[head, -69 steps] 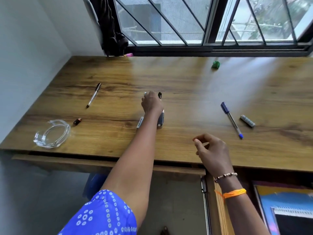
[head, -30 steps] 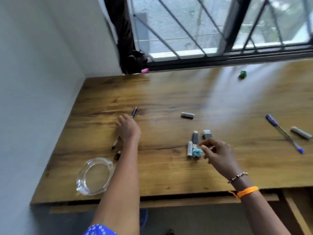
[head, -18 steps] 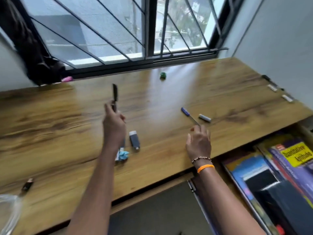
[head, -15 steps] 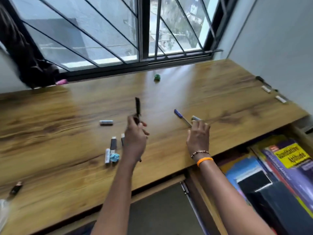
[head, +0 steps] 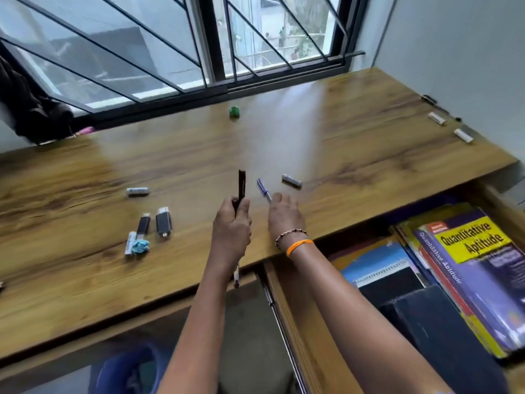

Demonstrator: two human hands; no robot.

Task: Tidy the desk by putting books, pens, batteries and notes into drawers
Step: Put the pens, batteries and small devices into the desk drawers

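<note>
My left hand (head: 232,227) grips a dark-capped pen (head: 241,186) upright above the wooden desk (head: 85,268). My right hand (head: 284,216) lies over the lower end of a blue pen (head: 263,190) with its fingers reaching forward; whether it holds the pen I cannot tell. A battery (head: 291,180) lies just right of that pen and another battery (head: 137,191) to the left. Two dark small items (head: 163,222), a white battery (head: 129,243) and a crumpled blue note (head: 140,245) lie at the left front. The open drawer (head: 287,302) at the right holds books (head: 477,268).
A green crumpled note (head: 234,112) lies near the window. Two white batteries (head: 437,118) and a dark pen (head: 431,100) lie along the right wall. A pink object (head: 85,130) sits at the sill beside dark cloth (head: 31,109). A blue bin (head: 125,371) stands under the desk.
My left hand picked up the dark-capped pen from the left of the desk and carried it right. My right hand reached to the blue pen. The view swung right to the drawer.
</note>
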